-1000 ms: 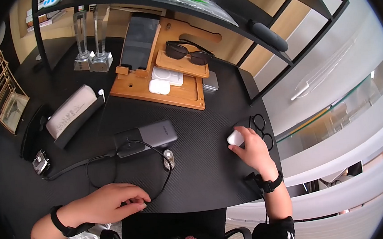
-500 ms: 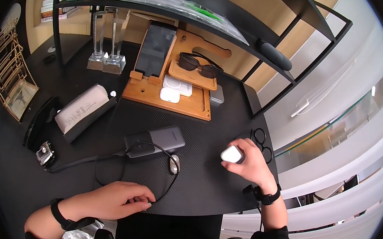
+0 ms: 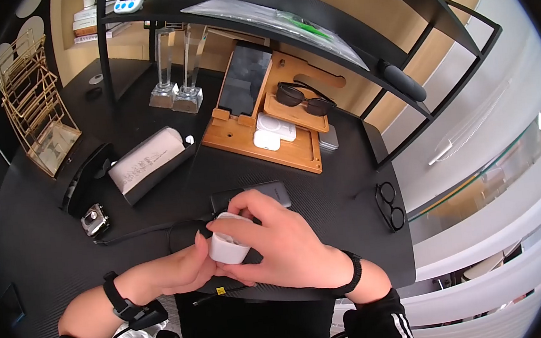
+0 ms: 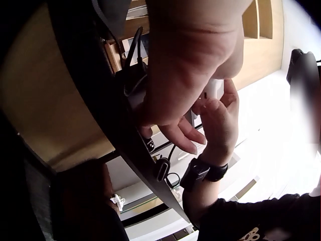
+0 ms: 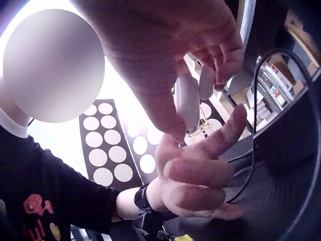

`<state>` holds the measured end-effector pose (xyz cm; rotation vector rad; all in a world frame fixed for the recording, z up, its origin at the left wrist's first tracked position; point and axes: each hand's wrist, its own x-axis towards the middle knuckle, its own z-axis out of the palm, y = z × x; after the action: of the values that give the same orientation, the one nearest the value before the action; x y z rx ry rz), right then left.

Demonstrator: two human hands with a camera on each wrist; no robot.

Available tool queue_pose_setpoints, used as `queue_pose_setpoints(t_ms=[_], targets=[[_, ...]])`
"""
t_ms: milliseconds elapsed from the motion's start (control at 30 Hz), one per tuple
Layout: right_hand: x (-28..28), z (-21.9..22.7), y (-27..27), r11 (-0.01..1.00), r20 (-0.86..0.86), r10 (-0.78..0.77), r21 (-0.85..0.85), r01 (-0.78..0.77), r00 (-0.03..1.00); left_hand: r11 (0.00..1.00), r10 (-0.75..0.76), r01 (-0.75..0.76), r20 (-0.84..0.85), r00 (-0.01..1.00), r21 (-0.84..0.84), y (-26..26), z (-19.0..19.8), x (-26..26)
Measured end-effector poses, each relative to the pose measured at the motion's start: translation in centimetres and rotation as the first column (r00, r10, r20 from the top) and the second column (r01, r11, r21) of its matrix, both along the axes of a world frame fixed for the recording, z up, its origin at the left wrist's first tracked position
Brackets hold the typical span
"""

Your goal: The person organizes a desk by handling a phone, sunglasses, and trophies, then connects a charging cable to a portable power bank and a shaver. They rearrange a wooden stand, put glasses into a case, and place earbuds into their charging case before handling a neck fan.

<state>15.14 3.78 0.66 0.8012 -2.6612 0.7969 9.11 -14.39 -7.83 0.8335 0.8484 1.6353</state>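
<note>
My right hand point(image 3: 283, 239) grips a white earbud case point(image 3: 229, 248) above the front of the desk. Its lid stands away from the body point(image 5: 188, 98) in the right wrist view, with the lid point(image 5: 206, 83) beside it. My left hand point(image 3: 170, 274) is close against the case's lower left side, thumb raised and fingers loosely bent. Behind the hands lies a dark grey power bank point(image 3: 276, 193), partly covered by them. A cable plug point(image 3: 198, 301) with a yellow tag point(image 3: 221, 291) shows below the hands at the desk's front edge.
Black-framed glasses point(image 3: 389, 207) lie at the desk's right edge. A wooden stand point(image 3: 301, 156) at the back bears a phone, sunglasses and a second white case. To the left are a glasses case point(image 3: 154, 160), a small silver device point(image 3: 95, 220) and a gold wire rack point(image 3: 33, 106).
My right hand has brought the earbud case from beside the glasses leftward to my left hand, which has turned with its thumb up. The lid has been opened.
</note>
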Motion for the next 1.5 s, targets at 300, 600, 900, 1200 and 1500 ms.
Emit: queue_pose_setpoints(t_ms=[300, 600, 900, 1200, 1500], targets=[[0.4, -1.8, 0.2, 0.992, 0.121, 0.047, -0.122, -0.032, 0.991, 0.977, 0.036, -0.018, 0.079, 0.996, -0.213, -0.9, -0.8, 0.0], [0.1, -2.3, 0.5, 0.965, 0.041, 0.144, -0.227, -0.131, 0.989, 0.965, -0.031, 0.060, 0.116, 0.993, -0.256, -2.0, 0.8, -1.1], [-0.3, -3.5, 0.7, 0.914, -0.128, 0.322, -0.216, -0.343, 0.938, 0.990, 0.009, 0.014, 0.166, 0.986, -0.140, -1.5, -0.2, -0.5], [-0.5, -3.3, 0.5, 0.929, -0.136, 0.304, -0.178, -0.325, 0.943, 0.992, -0.003, 0.022, 0.157, 0.988, -0.123, -1.8, -0.6, -0.7], [0.0, -3.0, 0.4, 0.970, -0.034, 0.192, -0.144, -0.194, 0.981, 0.985, -0.015, 0.020, 0.030, 0.999, -0.174, -2.0, 0.2, -0.6]])
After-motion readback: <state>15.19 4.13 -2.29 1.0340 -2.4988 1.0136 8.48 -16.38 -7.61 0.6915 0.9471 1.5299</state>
